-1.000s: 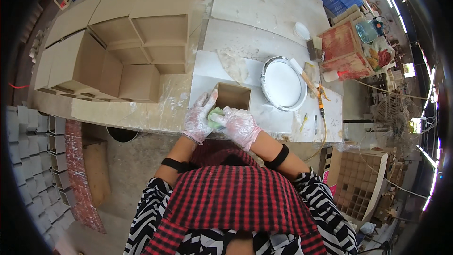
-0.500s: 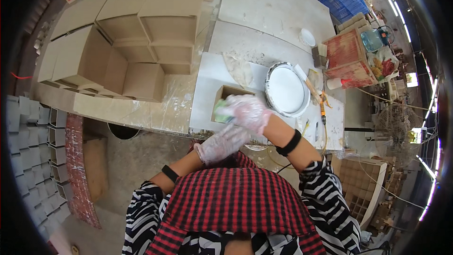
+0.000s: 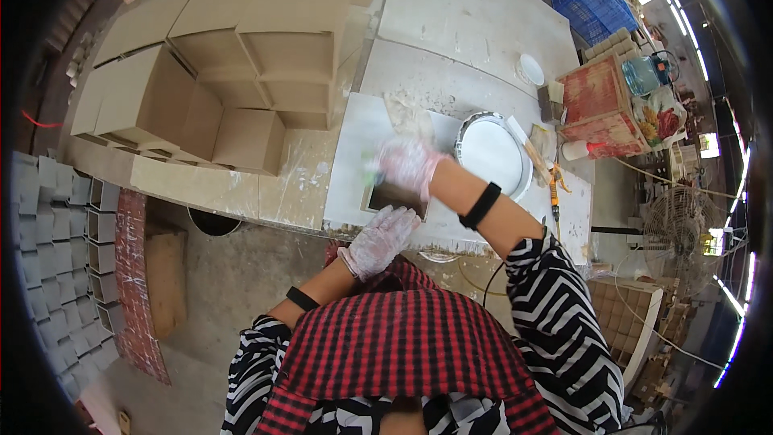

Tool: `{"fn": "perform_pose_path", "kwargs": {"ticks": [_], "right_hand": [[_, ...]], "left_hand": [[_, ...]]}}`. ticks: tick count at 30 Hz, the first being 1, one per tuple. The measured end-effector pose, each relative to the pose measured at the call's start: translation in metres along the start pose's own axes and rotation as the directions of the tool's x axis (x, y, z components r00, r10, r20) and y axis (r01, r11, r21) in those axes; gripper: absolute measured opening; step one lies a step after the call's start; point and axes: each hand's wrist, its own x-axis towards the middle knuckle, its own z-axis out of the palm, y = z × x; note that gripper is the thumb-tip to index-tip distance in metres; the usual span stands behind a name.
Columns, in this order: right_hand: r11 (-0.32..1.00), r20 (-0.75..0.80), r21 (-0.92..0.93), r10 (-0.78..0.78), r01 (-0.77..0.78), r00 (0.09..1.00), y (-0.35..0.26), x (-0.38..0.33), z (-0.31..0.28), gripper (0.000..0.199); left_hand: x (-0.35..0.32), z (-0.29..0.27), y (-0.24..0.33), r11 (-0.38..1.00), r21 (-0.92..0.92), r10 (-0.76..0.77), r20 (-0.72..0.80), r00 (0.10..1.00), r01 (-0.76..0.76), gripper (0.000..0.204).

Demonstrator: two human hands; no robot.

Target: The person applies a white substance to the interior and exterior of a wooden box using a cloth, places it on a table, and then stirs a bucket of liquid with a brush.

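Note:
An open-topped cardboard box [image 3: 399, 198] with a dark inside sits near the front edge of the white worktop. Over its far left part is my right hand [image 3: 409, 166], in a paint-smeared white glove and blurred by motion. Its fingers are closed on a small pale-green sponge-like piece [image 3: 371, 176], partly hidden. My left hand [image 3: 377, 245], gloved the same way, lies against the box's near side with fingers stretched out. Just to the right stands a round tub of white paint [image 3: 489, 153], a flat brush [image 3: 523, 141] lying across its right rim.
Brown cardboard boxes [image 3: 250, 141] are stacked on the left. A whitish rag [image 3: 408, 117] lies behind the box. Right of the tub is an orange-and-black tool [image 3: 554, 193] with a cord. A small white bowl [image 3: 530, 70] and a red-stained crate [image 3: 596, 105] stand farther back.
My right hand has moved up over the box's far side with the green piece. My left hand has drawn apart from it, to the box's near edge, and more of the box's inside shows.

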Motion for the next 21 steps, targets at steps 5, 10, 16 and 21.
{"fn": "perform_pose_path", "kwargs": {"ticks": [5, 10, 16, 21], "right_hand": [[0.99, -0.014, -0.101, 0.097, -0.098, 0.995, 0.012, 0.009, -0.022, 0.016], [0.995, -0.008, -0.004, 0.104, -0.104, 0.995, 0.005, -0.015, -0.022, 0.019], [0.957, 0.078, 0.083, 0.273, -0.279, 0.959, 0.019, -0.075, -0.038, 0.016], [0.872, 0.034, 0.131, 0.472, -0.472, 0.881, 0.007, -0.062, -0.043, 0.024]], "left_hand": [[0.001, 0.001, 0.001, 0.999, -0.014, -0.032, -0.077, 0.997, 0.031, 0.043], [0.02, -0.024, -0.002, 0.985, -0.055, -0.167, -0.011, 0.986, 0.166, 0.034], [0.023, -0.014, -0.004, 0.985, -0.07, -0.159, -0.04, 0.986, 0.156, 0.03], [0.027, -0.017, -0.003, 0.991, -0.062, -0.126, -0.15, 0.981, 0.118, 0.024]]}}
